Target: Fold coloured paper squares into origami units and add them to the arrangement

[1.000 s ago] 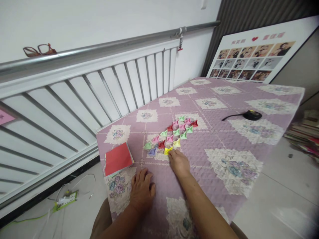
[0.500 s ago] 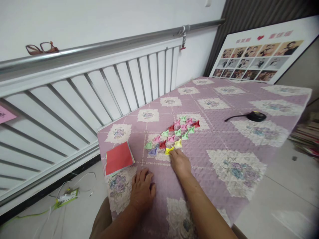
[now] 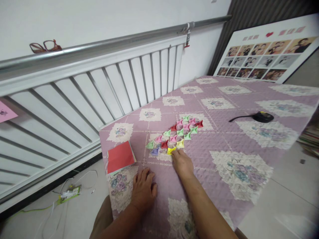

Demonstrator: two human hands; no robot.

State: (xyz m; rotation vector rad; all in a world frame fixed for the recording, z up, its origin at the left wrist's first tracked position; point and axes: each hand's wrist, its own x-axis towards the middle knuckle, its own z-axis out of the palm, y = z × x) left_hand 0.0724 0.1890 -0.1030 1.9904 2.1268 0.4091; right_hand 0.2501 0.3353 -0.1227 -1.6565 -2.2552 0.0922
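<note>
My right hand [image 3: 183, 163] has its fingertips closed on the edge of a bright yellow folded-paper boat [image 3: 170, 151] at the near side of a cluster. Several other small folded-paper pieces lie around it in rows, among them a purple one [image 3: 155, 151], a dark red one [image 3: 164, 144] and a pale yellow one [image 3: 180, 143]. My left hand [image 3: 144, 190] rests palm down on the tablecloth, fingers stretched out, holding nothing. Just beyond its fingertips sits a stack of square coloured paper [image 3: 121, 156], red sheet on top.
A purple floral cloth covers the table [image 3: 199, 156]. A black object with a strap [image 3: 263, 117] lies at the right. Behind stand a white radiator [image 3: 99, 89] and a photo board [image 3: 264, 56]. Glasses [image 3: 46, 46] rest on the pipe; a power strip [image 3: 69, 194] lies on the floor.
The whole view has shifted slightly, so things appear a little further right. My hands and the paper pieces keep their places on the table.
</note>
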